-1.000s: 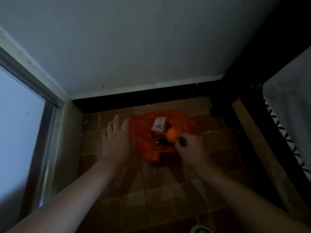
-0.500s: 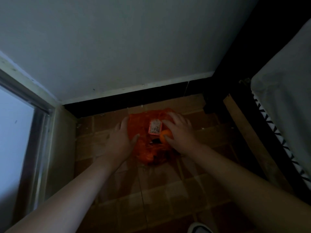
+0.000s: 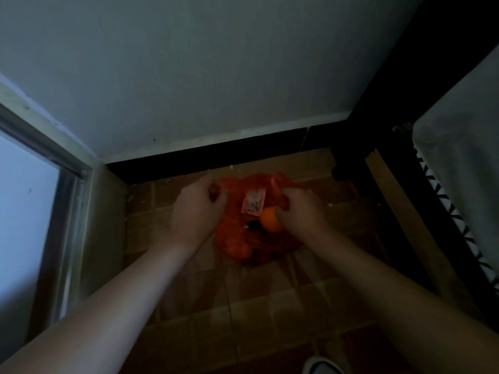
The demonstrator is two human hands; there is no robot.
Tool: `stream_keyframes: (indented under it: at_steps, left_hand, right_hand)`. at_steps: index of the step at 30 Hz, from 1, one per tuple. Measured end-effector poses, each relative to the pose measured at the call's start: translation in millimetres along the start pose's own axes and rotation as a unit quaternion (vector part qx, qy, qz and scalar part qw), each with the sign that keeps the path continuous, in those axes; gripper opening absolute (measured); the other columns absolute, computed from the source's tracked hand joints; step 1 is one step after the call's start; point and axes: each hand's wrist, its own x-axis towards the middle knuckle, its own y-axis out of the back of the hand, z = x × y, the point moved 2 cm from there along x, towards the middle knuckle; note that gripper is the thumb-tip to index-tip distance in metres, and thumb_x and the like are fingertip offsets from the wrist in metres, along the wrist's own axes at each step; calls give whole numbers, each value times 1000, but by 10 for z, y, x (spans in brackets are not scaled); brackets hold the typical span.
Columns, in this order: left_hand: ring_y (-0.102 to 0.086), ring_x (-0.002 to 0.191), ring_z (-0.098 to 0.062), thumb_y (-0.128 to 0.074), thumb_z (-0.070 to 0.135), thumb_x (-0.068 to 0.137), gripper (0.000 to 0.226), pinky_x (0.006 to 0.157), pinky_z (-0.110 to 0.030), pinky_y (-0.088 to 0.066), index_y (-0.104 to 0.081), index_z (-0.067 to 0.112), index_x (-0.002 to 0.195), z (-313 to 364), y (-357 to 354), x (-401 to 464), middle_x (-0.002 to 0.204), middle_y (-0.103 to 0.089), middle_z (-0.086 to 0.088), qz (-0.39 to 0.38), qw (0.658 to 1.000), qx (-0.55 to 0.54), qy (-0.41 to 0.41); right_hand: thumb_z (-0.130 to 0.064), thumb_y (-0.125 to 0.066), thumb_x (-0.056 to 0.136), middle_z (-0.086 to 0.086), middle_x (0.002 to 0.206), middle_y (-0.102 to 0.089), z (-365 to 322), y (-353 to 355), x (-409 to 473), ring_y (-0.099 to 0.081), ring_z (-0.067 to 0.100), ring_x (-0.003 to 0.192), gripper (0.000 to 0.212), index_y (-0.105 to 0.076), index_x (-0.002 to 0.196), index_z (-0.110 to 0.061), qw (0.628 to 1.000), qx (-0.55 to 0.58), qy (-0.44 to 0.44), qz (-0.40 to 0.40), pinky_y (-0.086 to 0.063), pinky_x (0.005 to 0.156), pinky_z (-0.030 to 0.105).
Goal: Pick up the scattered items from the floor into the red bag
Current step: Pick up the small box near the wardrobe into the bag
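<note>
The red plastic bag [image 3: 237, 244] lies crumpled on the brown tiled floor close to the wall. On it rest a small pink carton [image 3: 253, 203] and an orange ball [image 3: 270, 223], with a dark item [image 3: 253, 225] between them. My left hand [image 3: 197, 209] pinches the bag's left upper edge. My right hand [image 3: 301, 211] grips the bag's right upper edge, next to the orange ball.
A white wall with a black skirting [image 3: 216, 152] runs behind the bag. A window frame [image 3: 64, 184] stands at the left. A dark bed frame [image 3: 405, 211] with a white mattress is at the right. A shoe tip [image 3: 321, 367] shows at the bottom.
Both hands have moved from the bag's sides to its upper edges and closed on the plastic. The right hand released the orange ball, which now lies on the bag.
</note>
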Motion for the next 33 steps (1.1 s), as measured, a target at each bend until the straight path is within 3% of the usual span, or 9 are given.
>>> stream_keyframes:
  at_steps: [3, 6, 9, 13, 18, 23, 27, 30, 33]
  left_hand:
    - [-63, 69, -10, -67, 29, 98, 5, 61, -34, -50, -65, 25, 95, 411, 235, 5, 77, -63, 14, 59, 992, -74, -79]
    - [-62, 66, -10, -66, 25, 100, 7, 58, -31, -48, -65, 21, 95, 786, 488, -25, 78, -63, 13, 108, 972, -152, -145]
    - [-63, 72, -11, -66, 19, 101, 9, 62, -26, -49, -65, 13, 94, 1014, 683, -88, 79, -64, 9, 132, 957, -177, -186]
    - [-64, 74, -12, -66, 19, 101, 10, 63, -29, -51, -66, 13, 94, 1068, 770, -139, 79, -64, 6, 137, 956, -166, -200]
    - [-62, 76, -3, -66, 15, 101, 7, 68, -17, -46, -64, 11, 94, 1022, 937, -214, 83, -64, 9, 168, 949, -168, -205]
    - [-57, 61, -12, -66, 26, 101, 21, 56, -29, -43, -62, 16, 83, 958, 872, -107, 67, -57, 4, 98, 977, -156, -112]
    - [-60, 65, -9, -67, 26, 100, 17, 58, -17, -42, -67, 20, 84, 1036, 920, -317, 70, -61, 10, 90, 981, -153, -73]
    - [-65, 71, -10, -68, 23, 101, 12, 61, -23, -51, -70, 18, 90, 1234, 1129, -528, 77, -66, 9, 81, 983, -136, -90]
    - [-65, 77, -4, -66, 23, 102, 11, 68, -14, -48, -71, 16, 95, 1439, 1548, -542, 83, -68, 7, 131, 978, -144, -71]
  right_hand:
    - [-31, -72, 93, 4, 70, -65, 16, 364, -128, -65, 23, 68, 24, -66, 77, -13, 985, 148, 1, 87, -51, 62, 42]
    - [-29, -70, 98, 1, 79, -68, -112, 811, -261, -66, 15, 74, 18, -70, 88, -14, 952, 243, 64, 172, -55, 68, 41]
    - [-17, -69, 100, 4, 88, -63, -266, 1122, -378, -62, 15, 82, 12, -68, 93, -8, 925, 262, 130, 243, -50, 73, 30]
    - [-7, -68, 100, 6, 87, -59, -386, 1304, -472, -57, 11, 77, 9, -66, 92, -4, 910, 267, 162, 274, -41, 70, 19]
    - [-5, -67, 99, 7, 84, -59, -483, 1511, -575, -57, 16, 74, 11, -62, 90, -7, 881, 304, 167, 323, -44, 66, 23]
    - [-12, -66, 102, -1, 71, -55, -517, 1288, -517, -52, 5, 61, 15, -63, 87, -8, 899, 365, 81, 229, -40, 57, 24]
    - [-10, -67, 101, 2, 73, -61, -570, 1365, -698, -58, 14, 62, 14, -65, 86, -8, 892, 374, 36, 252, -47, 53, 30]
    - [-14, -68, 101, -1, 78, -63, -679, 1687, -789, -59, 8, 66, 12, -66, 90, -9, 899, 358, 9, 254, -45, 55, 20]
    - [-20, -66, 103, -6, 77, -60, -782, 1994, -906, -56, 7, 63, 13, -65, 93, -11, 919, 333, -15, 209, -42, 55, 15]
